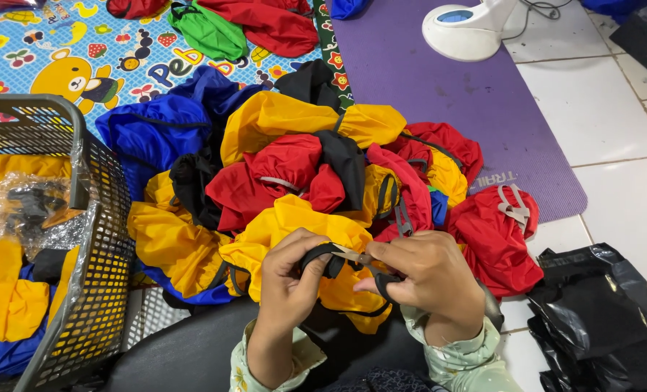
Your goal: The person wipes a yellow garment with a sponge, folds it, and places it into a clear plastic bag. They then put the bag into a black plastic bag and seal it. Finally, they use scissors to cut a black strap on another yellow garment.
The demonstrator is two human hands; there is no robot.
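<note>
Head view: we pinch a black strap (pixel 330 258) between both hands, left hand (pixel 287 279) and right hand (pixel 428 272) closed; it runs left-right, over a yellow bag (pixel 301 221).

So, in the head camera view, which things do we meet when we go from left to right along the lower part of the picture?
Grey basket → left hand → black strap → right hand → red bag → black plastic bag.
</note>
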